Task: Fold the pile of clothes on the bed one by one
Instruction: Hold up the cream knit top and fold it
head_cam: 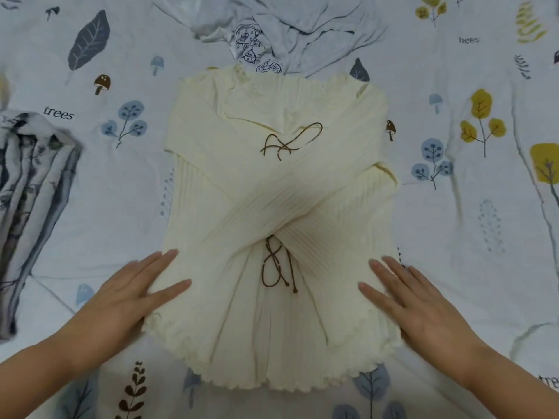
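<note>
Head view: cream ribbed top [281, 207] lies flat at centre of the bed [453, 237], sleeves crossed over its front, brown laces [290, 140] showing. Left hand [133, 294] and right hand [417, 300] press its near corners, each grip flat, fingers apart. Pale garment [302, 28] crumpled far; folded grey-print cloth [33, 189] left.

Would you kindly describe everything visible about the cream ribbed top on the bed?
The cream ribbed top looks like a soft knit with scalloped hem and lace-trimmed neckline. It lies flat on the printed bedsheet, neckline away from the person, both sleeves folded across the front in an X. Brown cords are tied at chest and waist. The left hand and right hand rest flat on its lower sides.
</note>
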Available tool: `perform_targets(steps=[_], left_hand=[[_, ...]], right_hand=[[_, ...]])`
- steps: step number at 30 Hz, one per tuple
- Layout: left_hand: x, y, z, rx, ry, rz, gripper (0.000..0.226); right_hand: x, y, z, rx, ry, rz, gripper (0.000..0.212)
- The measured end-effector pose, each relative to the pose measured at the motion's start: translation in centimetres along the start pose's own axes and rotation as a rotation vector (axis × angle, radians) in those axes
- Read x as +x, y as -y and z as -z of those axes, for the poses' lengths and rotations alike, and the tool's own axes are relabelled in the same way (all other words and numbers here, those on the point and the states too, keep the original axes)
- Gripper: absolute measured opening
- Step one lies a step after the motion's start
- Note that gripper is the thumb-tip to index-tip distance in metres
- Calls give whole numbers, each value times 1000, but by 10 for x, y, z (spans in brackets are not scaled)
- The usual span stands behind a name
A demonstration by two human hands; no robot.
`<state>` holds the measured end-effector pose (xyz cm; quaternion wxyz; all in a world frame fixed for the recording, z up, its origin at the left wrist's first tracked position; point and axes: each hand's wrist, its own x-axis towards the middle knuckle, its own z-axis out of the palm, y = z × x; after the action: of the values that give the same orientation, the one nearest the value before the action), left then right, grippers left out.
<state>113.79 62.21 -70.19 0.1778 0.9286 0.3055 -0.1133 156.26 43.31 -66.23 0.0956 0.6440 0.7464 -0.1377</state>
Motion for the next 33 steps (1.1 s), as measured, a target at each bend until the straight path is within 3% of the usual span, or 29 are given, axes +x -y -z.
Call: perform_targets(steps=[4, 8, 11, 15, 17, 21, 24, 26, 29, 31, 33], left_hand=[[18, -21, 18, -265, -102, 61, 89], [32, -22, 43, -585, -118, 81, 15], [46, -12, 60, -916, -61, 157, 44], [72, 0, 103, -1180, -91, 80, 48], [91, 7, 124, -1258, -234, 82, 49], [137, 20, 161, -1380, -323, 132, 46], [178, 34, 183, -1456, -348, 204, 11], [205, 47, 187, -1544, -375, 324, 25], [236, 61, 177, -1613, -330, 578, 15], [248, 67, 161, -1476, -242, 746, 7], [256, 69, 153, -1365, -235, 815, 22]], right_hand=[[15, 11, 0, 144, -49, -29, 80], [27, 15, 15, 318, -104, -91, 63], [36, 14, 37, 659, -138, -243, 46], [59, 6, 74, 1028, -242, -347, 8], [75, -6, 87, 1086, -351, -409, 38], [119, -33, 115, 1103, -514, -520, 33], [158, -59, 127, 1132, -605, -567, 31], [184, -75, 129, 1166, -645, -636, 27], [213, -94, 118, 1181, -578, -755, 17], [225, -99, 104, 1137, -449, -835, 17], [230, -100, 95, 971, -322, -864, 17]])
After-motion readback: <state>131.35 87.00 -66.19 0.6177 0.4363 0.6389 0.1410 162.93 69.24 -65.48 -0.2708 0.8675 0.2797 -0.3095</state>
